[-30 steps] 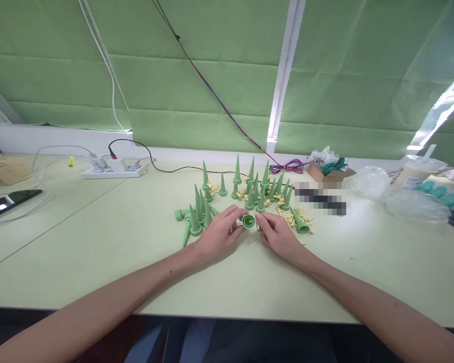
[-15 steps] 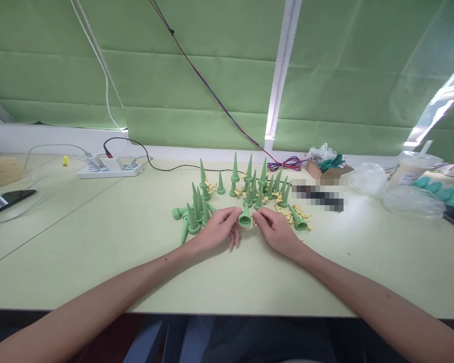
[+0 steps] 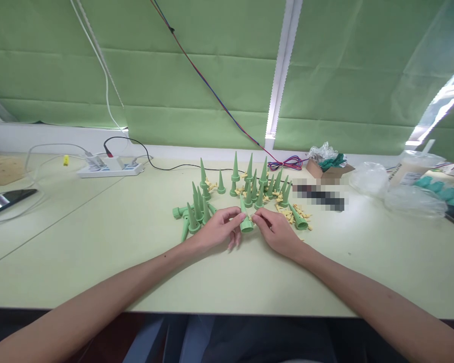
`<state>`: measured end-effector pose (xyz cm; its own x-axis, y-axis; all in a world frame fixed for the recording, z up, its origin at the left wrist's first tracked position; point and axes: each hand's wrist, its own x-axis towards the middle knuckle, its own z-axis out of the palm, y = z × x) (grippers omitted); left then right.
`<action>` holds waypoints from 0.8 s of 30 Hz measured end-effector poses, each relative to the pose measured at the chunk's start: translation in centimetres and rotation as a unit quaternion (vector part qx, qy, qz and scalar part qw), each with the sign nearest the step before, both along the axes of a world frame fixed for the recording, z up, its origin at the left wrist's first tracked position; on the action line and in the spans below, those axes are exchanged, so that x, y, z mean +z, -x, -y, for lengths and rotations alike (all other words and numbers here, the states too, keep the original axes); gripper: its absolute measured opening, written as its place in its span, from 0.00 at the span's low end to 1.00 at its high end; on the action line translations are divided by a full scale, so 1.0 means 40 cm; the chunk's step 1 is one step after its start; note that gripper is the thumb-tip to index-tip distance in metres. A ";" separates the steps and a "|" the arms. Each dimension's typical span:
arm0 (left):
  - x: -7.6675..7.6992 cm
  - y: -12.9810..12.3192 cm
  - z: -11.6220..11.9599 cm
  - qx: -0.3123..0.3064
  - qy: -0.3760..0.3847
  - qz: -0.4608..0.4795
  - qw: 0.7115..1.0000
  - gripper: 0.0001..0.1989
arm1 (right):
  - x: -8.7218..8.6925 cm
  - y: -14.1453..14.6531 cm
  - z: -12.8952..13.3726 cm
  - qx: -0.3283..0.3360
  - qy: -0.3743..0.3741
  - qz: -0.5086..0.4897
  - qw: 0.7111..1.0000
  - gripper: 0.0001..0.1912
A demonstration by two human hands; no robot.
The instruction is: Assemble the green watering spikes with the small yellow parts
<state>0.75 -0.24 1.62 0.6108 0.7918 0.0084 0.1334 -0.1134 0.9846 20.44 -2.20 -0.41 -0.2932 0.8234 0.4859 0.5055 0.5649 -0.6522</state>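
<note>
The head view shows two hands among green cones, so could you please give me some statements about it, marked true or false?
1. The left hand holds a green cone. True.
2. The held green cone's tip points toward the person's body. False: it points away from the body.
3. Another cone lies on its side among small yellow pieces. True.
4. The power strip is on the right side of the table. False: the power strip is on the left.
5. The right hand's fingertips are close beside the held green cone. True.

Head-worn view, forward and down
</note>
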 end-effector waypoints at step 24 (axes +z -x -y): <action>0.003 -0.001 0.013 0.073 -0.293 -0.101 0.948 0.14 | -0.008 0.011 -0.011 0.121 0.279 -0.236 0.923 0.23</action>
<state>0.79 -0.77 1.75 0.5314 0.7634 0.3672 0.3683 -0.5986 0.7113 20.01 -1.76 -0.75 -0.3651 0.9223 0.1269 -0.0065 0.1337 -0.9910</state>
